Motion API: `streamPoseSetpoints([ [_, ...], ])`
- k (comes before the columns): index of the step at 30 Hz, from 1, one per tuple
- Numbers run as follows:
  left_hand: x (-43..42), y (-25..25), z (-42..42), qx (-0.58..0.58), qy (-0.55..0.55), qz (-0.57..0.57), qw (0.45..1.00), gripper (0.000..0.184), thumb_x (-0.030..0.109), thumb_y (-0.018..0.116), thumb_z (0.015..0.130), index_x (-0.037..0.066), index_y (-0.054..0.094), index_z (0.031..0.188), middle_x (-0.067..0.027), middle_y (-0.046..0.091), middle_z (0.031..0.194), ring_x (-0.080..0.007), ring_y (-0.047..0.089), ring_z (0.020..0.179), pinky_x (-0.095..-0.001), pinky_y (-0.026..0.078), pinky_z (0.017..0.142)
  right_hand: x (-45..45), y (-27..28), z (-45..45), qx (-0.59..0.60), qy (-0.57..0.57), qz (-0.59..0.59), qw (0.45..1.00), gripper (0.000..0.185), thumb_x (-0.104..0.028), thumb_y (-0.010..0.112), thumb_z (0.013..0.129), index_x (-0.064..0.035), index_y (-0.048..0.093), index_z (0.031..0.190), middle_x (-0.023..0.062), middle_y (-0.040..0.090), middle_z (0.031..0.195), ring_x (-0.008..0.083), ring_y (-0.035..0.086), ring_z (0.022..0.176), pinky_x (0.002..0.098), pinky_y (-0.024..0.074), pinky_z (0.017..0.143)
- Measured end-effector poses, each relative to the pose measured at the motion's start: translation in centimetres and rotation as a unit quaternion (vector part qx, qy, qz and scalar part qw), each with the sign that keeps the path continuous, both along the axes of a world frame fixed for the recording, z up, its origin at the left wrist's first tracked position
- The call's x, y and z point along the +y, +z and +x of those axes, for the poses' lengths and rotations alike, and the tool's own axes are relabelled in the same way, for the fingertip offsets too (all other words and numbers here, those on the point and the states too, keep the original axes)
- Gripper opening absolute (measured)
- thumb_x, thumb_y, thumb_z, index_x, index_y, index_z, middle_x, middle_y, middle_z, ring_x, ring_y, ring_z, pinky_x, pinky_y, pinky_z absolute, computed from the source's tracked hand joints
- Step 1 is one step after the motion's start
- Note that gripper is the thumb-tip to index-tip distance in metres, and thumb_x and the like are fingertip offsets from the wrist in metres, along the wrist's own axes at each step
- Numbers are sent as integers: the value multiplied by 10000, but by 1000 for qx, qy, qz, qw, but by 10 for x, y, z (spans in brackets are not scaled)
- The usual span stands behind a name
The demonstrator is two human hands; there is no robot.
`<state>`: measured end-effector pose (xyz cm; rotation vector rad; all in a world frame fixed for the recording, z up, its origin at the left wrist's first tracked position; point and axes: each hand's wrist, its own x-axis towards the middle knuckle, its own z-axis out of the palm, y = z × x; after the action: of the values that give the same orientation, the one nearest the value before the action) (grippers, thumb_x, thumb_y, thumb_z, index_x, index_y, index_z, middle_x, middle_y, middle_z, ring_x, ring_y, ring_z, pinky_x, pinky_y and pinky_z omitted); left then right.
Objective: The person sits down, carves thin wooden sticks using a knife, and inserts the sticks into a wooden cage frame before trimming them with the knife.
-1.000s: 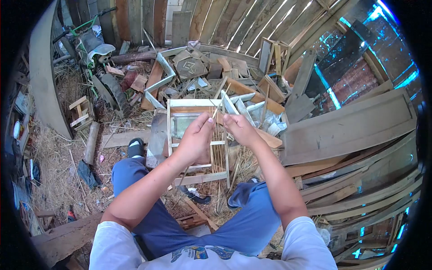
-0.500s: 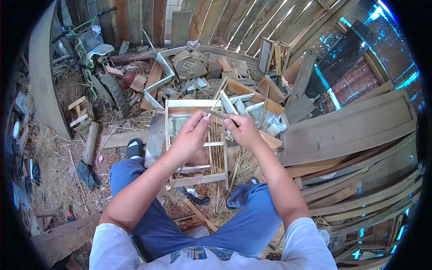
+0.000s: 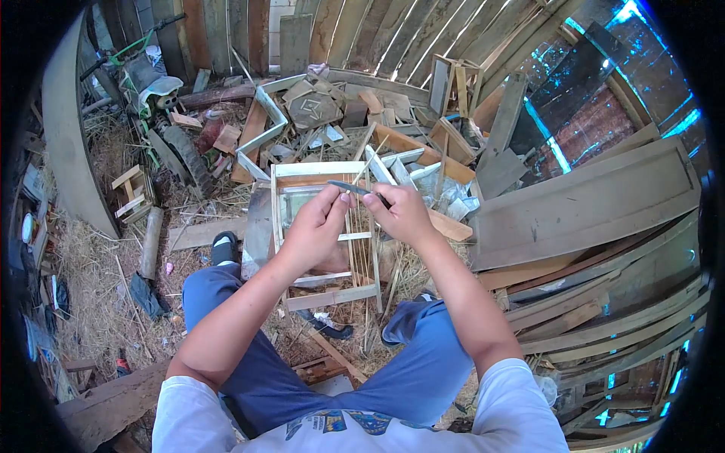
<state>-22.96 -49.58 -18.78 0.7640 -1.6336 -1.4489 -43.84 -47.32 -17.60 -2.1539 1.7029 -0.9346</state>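
My right hand point(image 3: 399, 214) is closed round the dark handle of a small knife point(image 3: 349, 186), whose blade points left over my left fingers. Facing it, my left hand point(image 3: 319, 220) pinches a thin wooden stick point(image 3: 373, 158) that slants up and right past the blade. Under both hands lies a light wooden frame point(image 3: 332, 295) with crossbars, and several thin strips point(image 3: 360, 264) run lengthwise along its right side. The lower end of the stick is hidden by my fingers.
Scrap boards and a hexagonal wooden piece point(image 3: 313, 110) lie beyond the frame. A wheel point(image 3: 183, 155) stands at the back left. A large panel point(image 3: 589, 204) leans at the right, above stacked boards. A small wooden crate point(image 3: 133, 194) sits at the left.
The knife blade now shows more plainly and reaches further left across my left fingers. Both hands and the frame appear slightly further left in the view.
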Motion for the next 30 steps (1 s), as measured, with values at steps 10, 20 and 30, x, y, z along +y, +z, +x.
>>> streamPoseSetpoints([
  [10, 3, -5, -4, 7, 1, -16, 1000, 178, 160, 485, 1088, 18, 592, 1073, 32, 507, 796, -49, 435, 719, -247, 386, 635, 0, 1, 2, -14, 15, -30, 999, 463, -455, 629, 974, -30, 656, 792, 184, 603, 655, 388, 617, 592, 433, 454, 524],
  [20, 3, -2, -3, -24, 9, -34, 999, 178, 160, 492, 1083, 12, 591, 1064, 18, 521, 803, -54, 449, 731, -249, 396, 644, 1, 2, 3, -17, 19, -27, 999, 473, -456, 633, 974, -29, 639, 769, 190, 589, 637, 397, 614, 601, 442, 451, 531],
  [30, 3, -2, -2, -29, 7, -20, 999, 195, 175, 503, 1077, -5, 581, 1072, -50, 609, 843, -96, 518, 774, -293, 458, 703, -2, -4, 1, 0, 18, -20, 1000, 518, -485, 608, 985, -25, 627, 747, 197, 592, 652, 413, 612, 621, 457, 454, 545],
])
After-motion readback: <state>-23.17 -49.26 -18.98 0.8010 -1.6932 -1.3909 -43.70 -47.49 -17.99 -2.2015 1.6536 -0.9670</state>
